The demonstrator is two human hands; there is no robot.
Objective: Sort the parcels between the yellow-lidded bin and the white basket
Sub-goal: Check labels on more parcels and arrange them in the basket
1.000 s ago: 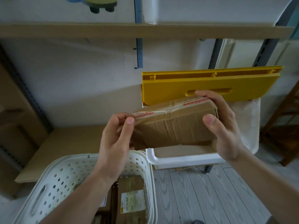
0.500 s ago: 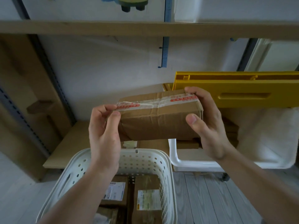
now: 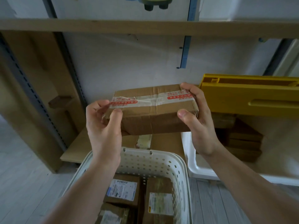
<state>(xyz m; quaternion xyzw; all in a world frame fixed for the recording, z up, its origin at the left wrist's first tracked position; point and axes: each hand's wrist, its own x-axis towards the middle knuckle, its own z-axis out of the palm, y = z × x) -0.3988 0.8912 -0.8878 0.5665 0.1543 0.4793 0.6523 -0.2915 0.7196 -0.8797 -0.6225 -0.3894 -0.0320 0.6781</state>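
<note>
Above the white basket (image 3: 176, 165), a taped cardboard parcel (image 3: 153, 113) is being held in the air by both hands — the left hand (image 3: 103, 125) is gripping its left end with thumb and curled fingers, the right hand (image 3: 199, 118) is clamping its right end. More labelled parcels (image 3: 123, 189) are lying inside the basket. To the right, the yellow lid (image 3: 249, 94) is standing raised over the white bin (image 3: 192, 160), which is holding stacked brown parcels (image 3: 242, 139).
</note>
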